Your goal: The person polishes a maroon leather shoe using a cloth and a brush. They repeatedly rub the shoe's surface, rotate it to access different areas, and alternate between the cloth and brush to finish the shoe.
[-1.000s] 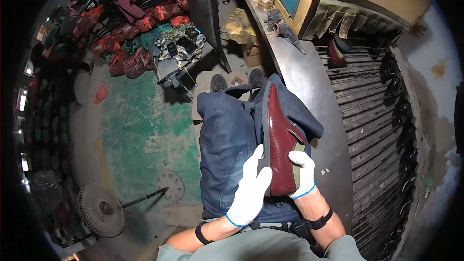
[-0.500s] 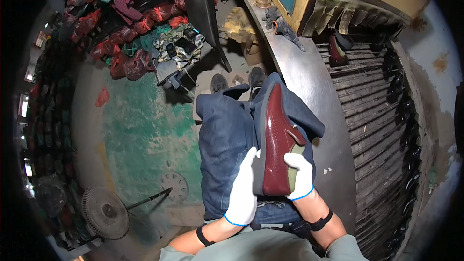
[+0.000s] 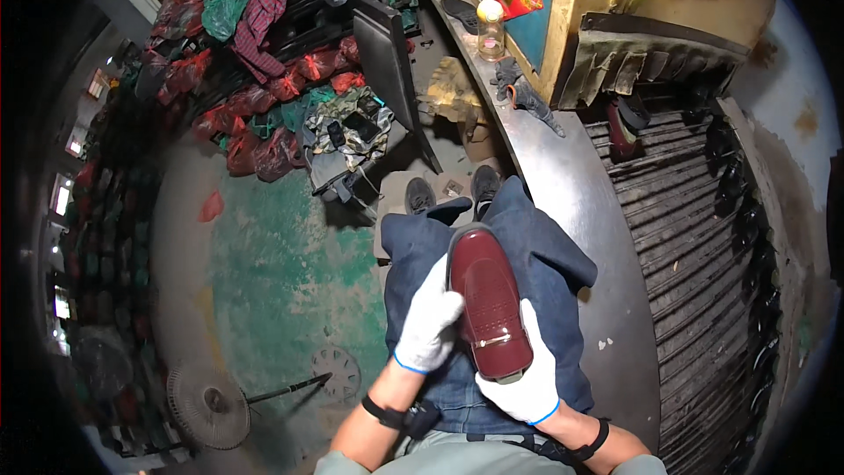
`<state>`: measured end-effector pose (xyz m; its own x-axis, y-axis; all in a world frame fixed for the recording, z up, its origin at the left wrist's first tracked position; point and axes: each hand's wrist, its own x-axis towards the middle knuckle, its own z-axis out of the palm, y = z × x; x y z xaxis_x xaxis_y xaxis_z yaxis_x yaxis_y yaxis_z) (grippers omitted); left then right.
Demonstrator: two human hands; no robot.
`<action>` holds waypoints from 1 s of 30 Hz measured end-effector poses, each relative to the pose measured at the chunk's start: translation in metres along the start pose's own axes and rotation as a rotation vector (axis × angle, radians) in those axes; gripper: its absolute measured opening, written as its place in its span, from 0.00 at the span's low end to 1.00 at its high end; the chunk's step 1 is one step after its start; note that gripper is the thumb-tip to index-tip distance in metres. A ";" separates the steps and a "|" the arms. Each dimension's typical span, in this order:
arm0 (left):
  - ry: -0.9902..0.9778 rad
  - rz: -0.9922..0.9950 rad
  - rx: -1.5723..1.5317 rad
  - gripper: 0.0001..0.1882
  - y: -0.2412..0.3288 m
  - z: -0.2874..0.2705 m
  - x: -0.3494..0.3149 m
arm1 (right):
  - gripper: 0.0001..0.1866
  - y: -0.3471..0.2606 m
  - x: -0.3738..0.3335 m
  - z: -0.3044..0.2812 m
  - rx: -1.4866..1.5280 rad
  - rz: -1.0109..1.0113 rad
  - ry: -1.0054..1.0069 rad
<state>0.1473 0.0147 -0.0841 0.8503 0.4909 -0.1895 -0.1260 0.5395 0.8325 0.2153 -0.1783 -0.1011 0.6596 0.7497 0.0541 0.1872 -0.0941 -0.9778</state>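
A dark red slip-on shoe (image 3: pixel 486 286) with a metal bar across its front is held over my lap, its toe pointing away from me. My left hand (image 3: pixel 431 321), in a white glove with a blue cuff edge, grips the shoe's left side near the sole. On the right, my right hand (image 3: pixel 530 378), gloved the same way, wraps the heel end and right side. The shoe's opening is mostly out of sight. Beneath it are blue trousers (image 3: pixel 422 273).
To the right runs a metal ledge (image 3: pixel 576 176), with a jar (image 3: pixel 491 31) and dark gloves (image 3: pixel 527 101). Beyond it a slatted conveyor (image 3: pixel 677 237) carries another red shoe (image 3: pixel 621 132) at its far end. A fan (image 3: pixel 211 400), a chair (image 3: pixel 387 62) and red bags (image 3: pixel 264 149) stand left.
The shoe has turned in my hands, from side-on to upper facing up. My left hand has moved forward along it, and my right hand has shifted beneath the heel end. My view has shifted slightly.
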 end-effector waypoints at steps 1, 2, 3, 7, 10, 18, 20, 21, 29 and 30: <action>-0.029 -0.012 0.075 0.50 0.007 -0.012 0.010 | 0.59 0.006 -0.005 0.004 -0.058 -0.062 0.024; -0.061 -0.029 0.148 0.52 0.013 -0.017 0.020 | 0.58 0.006 -0.004 0.004 -0.111 -0.115 0.004; -0.048 -0.045 0.102 0.48 0.021 -0.014 0.021 | 0.57 0.005 -0.001 0.004 -0.163 -0.169 -0.014; 0.008 -0.073 0.063 0.44 0.022 -0.010 0.025 | 0.53 0.017 -0.006 0.010 -0.319 -0.216 0.022; 0.025 -0.057 0.131 0.42 0.020 -0.004 0.026 | 0.52 0.021 -0.004 0.009 -0.319 -0.212 0.029; 0.023 0.242 0.337 0.57 0.004 -0.009 0.053 | 0.53 -0.010 0.026 -0.049 0.190 0.236 -0.036; -0.034 0.161 0.205 0.56 0.009 -0.004 0.062 | 0.48 -0.018 0.039 -0.079 0.522 0.301 0.186; -0.051 0.133 0.246 0.53 0.006 -0.009 0.065 | 0.32 0.003 0.036 -0.110 0.525 0.515 0.146; 0.057 0.052 0.288 0.14 -0.040 -0.029 0.057 | 0.30 0.170 0.071 -0.361 0.069 0.550 0.712; 0.086 -0.077 0.170 0.13 -0.037 -0.024 0.056 | 0.30 0.196 0.061 -0.384 -0.022 0.525 0.765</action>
<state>0.1868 0.0387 -0.1382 0.8065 0.5134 -0.2932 0.0314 0.4581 0.8883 0.5713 -0.4027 -0.2113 0.9631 -0.0284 -0.2677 -0.2627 -0.3174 -0.9112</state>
